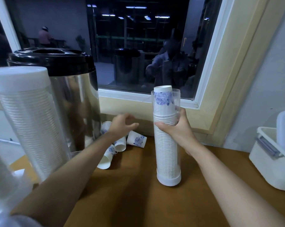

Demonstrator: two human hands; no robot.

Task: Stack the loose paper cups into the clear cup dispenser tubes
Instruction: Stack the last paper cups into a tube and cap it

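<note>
Upright, dispenser tube stands gripped by right hand.

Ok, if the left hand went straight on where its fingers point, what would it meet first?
Likely the cream wall under the window sill. The left hand is open and sits above the loose cups, which seem to lie lower; depth is unclear, so it might brush one.

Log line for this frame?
right hand: grips clear dispenser tube, upright | left hand: open, above loose paper cups | top cup: pokes above tube rim
</note>
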